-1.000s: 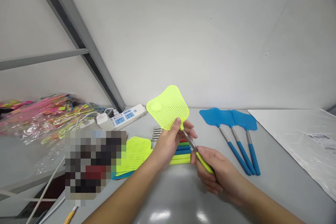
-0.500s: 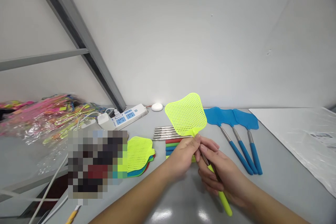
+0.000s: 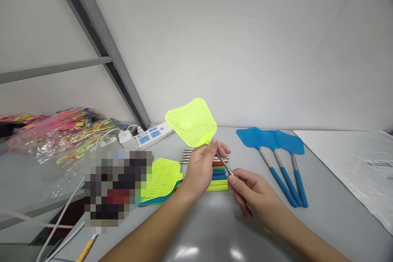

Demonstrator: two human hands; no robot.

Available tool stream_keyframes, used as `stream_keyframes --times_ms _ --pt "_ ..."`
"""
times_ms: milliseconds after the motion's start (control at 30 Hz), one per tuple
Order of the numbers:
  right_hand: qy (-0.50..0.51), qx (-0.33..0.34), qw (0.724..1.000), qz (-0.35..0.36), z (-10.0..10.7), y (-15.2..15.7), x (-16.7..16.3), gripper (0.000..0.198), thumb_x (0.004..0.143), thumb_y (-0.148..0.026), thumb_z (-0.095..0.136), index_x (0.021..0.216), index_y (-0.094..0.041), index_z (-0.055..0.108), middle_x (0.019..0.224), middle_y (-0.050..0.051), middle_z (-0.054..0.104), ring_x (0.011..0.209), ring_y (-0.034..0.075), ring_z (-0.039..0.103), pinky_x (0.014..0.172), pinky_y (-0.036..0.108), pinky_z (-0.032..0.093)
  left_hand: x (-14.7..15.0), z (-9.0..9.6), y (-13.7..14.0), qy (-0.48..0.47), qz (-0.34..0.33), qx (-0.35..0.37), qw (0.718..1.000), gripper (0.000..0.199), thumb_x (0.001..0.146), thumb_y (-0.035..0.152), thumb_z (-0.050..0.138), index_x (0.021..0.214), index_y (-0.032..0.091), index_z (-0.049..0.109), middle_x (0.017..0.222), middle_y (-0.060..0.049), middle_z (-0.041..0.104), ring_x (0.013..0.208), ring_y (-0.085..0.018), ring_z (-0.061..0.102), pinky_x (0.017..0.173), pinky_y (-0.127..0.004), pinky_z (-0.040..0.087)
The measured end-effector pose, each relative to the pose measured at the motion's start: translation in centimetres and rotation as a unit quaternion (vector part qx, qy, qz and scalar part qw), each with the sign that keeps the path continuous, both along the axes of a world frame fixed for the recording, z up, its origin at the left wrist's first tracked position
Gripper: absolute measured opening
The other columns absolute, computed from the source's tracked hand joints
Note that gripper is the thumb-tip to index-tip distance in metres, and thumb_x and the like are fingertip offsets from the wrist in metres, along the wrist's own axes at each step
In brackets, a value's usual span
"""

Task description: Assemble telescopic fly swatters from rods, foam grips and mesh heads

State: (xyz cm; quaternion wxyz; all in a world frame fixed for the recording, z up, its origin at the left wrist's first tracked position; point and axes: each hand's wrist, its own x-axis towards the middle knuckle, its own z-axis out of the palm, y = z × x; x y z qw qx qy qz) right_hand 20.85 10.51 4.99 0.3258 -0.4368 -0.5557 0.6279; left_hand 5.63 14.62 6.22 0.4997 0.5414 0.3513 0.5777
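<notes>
Between my hands is a fly swatter with a perforated yellow-green head [image 3: 193, 123] and a thin metal rod [image 3: 223, 163]. My left hand [image 3: 199, 170] is closed on the neck just under the head. Lower down, my right hand [image 3: 254, 192] is closed on the rod and hides most of what lies beyond it; only a yellow-green tip shows below that wrist. Behind my hands lie several metal rods [image 3: 186, 155] and coloured handles [image 3: 219, 183] in red, green, blue and yellow-green. A stack of loose swatter heads [image 3: 164, 176], yellow-green on top, sits left of my forearm.
Three blue fly swatters [image 3: 281, 163] lie fanned out on the grey table [image 3: 211, 229] at the right. White plastic sheeting [image 3: 346, 163] covers the far right. A power strip [image 3: 156, 136] with plugs and cables, a pixelated area and bagged colourful items [image 3: 61, 135] are at the left.
The swatter head and my left hand have moved left. My right hand has slid down, away from the left, and a longer stretch of metal rod now shows between them.
</notes>
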Motion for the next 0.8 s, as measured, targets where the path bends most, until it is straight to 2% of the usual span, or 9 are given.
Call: stream_keyframes --times_ms 133,300,400,467,567,667,733,800 --pt "-0.059 0.03 0.998 0.0 0.6 0.0 0.1 0.039 0.093 -0.054 0.047 0.071 -0.022 0.044 0.046 -0.009 0.037 0.041 0.008 0.034 0.044 0.022 0.028 -0.2 0.5 0.3 -0.047 0.037 0.015 0.998 0.042 0.097 0.044 0.045 0.067 0.018 0.058 0.082 -0.004 0.061 0.082 -0.016 0.056 0.078 -0.027 0.044" --pt "-0.17 0.119 0.978 0.003 0.9 0.0 0.2 0.037 0.095 -0.048 0.046 0.069 -0.021 0.044 0.059 -0.006 0.038 0.054 0.01 0.034 0.05 0.025 0.023 -2.0 2.0 2.0 -0.173 0.151 0.026 0.973 0.04 0.093 0.045 0.054 0.064 0.017 0.051 0.077 -0.001 0.055 0.065 -0.011 0.048 0.067 -0.024 0.042" --pt "-0.232 0.167 0.958 0.003 0.5 -0.3 0.3 0.035 0.096 -0.047 0.042 0.071 -0.022 0.043 0.062 -0.005 0.043 0.058 0.012 0.036 0.053 0.026 0.023 -2.7 2.2 2.7 -0.184 0.186 0.044 0.964 0.042 0.092 0.048 0.054 0.063 0.017 0.05 0.074 -0.001 0.053 0.063 -0.011 0.046 0.063 -0.024 0.041" --pt "-0.264 0.19 0.945 0.002 0.1 -0.4 0.4 0.035 0.097 -0.047 0.039 0.072 -0.023 0.041 0.061 -0.004 0.044 0.056 0.013 0.037 0.053 0.027 0.023 -2.4 1.6 2.6 -0.17 0.194 0.05 0.965 0.043 0.093 0.05 0.051 0.064 0.018 0.051 0.071 -0.001 0.052 0.065 -0.012 0.048 0.064 -0.024 0.041" --pt "-0.286 0.211 0.935 -0.011 -0.5 -0.4 0.8 0.035 0.098 -0.046 0.037 0.072 -0.023 0.038 0.059 -0.004 0.045 0.054 0.014 0.037 0.054 0.028 0.023 -0.8 0.0 1.4 -0.093 0.151 0.024 0.984 0.044 0.095 0.052 0.045 0.069 0.018 0.057 0.074 -0.003 0.058 0.071 -0.014 0.052 0.07 -0.026 0.043" --pt "-0.269 0.203 0.941 -0.035 -0.5 -0.2 1.1 0.033 0.098 -0.047 0.038 0.074 -0.024 0.043 0.06 -0.002 0.049 0.055 0.015 0.04 0.054 0.028 0.025 1.1 -1.4 -0.4 0.014 0.011 -0.021 1.0 0.042 0.096 0.049 0.043 0.076 0.017 0.061 0.08 -0.005 0.06 0.075 -0.016 0.053 0.074 -0.028 0.044" --pt "-0.235 0.192 0.951 -0.05 -0.3 0.0 1.3 0.03 0.097 -0.047 0.039 0.082 -0.025 0.051 0.064 0.0 0.053 0.057 0.017 0.043 0.054 0.029 0.027 2.0 -1.8 -1.3 0.032 -0.063 -0.025 0.997 0.037 0.097 0.045 0.042 0.08 0.018 0.06 0.082 -0.004 0.06 0.077 -0.016 0.054 0.075 -0.028 0.044" --pt "-0.199 0.18 0.962 -0.055 -0.1 0.2 1.5 0.028 0.097 -0.048 0.04 0.093 -0.025 0.057 0.065 0.0 0.054 0.058 0.018 0.044 0.054 0.029 0.027 2.4 -1.8 -1.6 0.021 -0.09 -0.015 0.996 0.034 0.098 0.042 0.043 0.081 0.018 0.059 0.088 -0.005 0.06 0.084 -0.017 0.055 0.078 -0.028 0.044"
